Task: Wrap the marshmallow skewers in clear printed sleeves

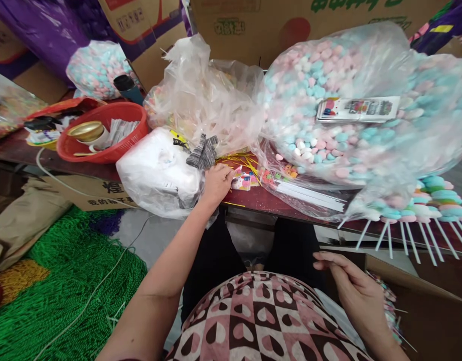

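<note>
My left hand (216, 186) is over the table's front edge, its fingers closed at a small pile of pink and white printed bags (246, 181). Gold twist ties (240, 161) lie just behind those fingers. My right hand (360, 287) hovers beside my lap, fingertips pressed together with nothing visible in them. Below and to its right stands an open cardboard box (434, 311) with marshmallow sticks in it. White sticks (309, 194) and small candies (279, 175) sit in clear plastic to the right of the printed bags.
Large clear bags of pink, blue and white marshmallows (328, 145) fill the right side. Several marshmallow skewers (422, 210) overhang the table edge. A red basket (136, 133), a white plastic bag (159, 175) and a dark cup (128, 89) stand left. Green cords (84, 260) cover the floor.
</note>
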Tool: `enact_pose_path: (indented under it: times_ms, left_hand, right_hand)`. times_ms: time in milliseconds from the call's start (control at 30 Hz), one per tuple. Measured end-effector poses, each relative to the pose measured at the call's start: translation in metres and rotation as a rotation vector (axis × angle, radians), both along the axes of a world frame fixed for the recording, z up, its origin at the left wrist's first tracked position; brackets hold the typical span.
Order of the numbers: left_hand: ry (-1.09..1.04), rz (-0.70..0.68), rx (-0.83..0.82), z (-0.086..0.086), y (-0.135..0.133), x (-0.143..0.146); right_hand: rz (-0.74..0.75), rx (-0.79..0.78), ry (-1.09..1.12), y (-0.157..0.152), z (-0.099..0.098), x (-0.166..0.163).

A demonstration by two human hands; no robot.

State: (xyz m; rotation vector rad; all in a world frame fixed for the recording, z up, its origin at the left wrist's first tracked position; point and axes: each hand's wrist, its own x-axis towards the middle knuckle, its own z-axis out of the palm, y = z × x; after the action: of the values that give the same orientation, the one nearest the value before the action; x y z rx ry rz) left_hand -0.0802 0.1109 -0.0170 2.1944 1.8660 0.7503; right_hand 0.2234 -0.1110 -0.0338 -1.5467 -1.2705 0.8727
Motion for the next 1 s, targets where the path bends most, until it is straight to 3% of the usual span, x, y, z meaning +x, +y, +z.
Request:
enact_pose_path:
  times_ms: [167, 267, 367, 500, 700, 833, 1000]
  left_hand:
    - [-0.23, -0.123, 0.242, 0.023, -0.023, 0.016]
    - [-0.408, -0.256, 0.218, 0.038, -0.046, 0.043]
    - [-0.621, -0.324, 0.126, 0.041, -0.068, 0.071]
    - [-0.956, -0.321, -0.1, 0.032, -0.084, 0.091]
    - [-1.392, -0.404, -0.622, 0.028, -0.088, 0.084]
    - [-1.404, -0.53, -0.972, 0.017, -0.087, 0.08]
    - [-1.463, -0.628, -1.1, 0.011, -0.093, 0.086]
  right_hand:
    - [-0.004, -0.014, 0.158, 0.043, 0.022, -0.027]
    - [0.064, 0.026, 0.282, 0.082, 0.042, -0.048]
    - [0.128, 0.041, 0.375, 0.115, 0.054, -0.065]
    - [0.128, 0.09, 0.395, 0.128, 0.055, -0.074]
    - [0.184, 0.093, 0.425, 0.12, 0.056, -0.066]
    - [0.216, 0.119, 0.401, 0.116, 0.066, -0.06]
    - [0.258, 0.144, 0.368, 0.113, 0.072, -0.059]
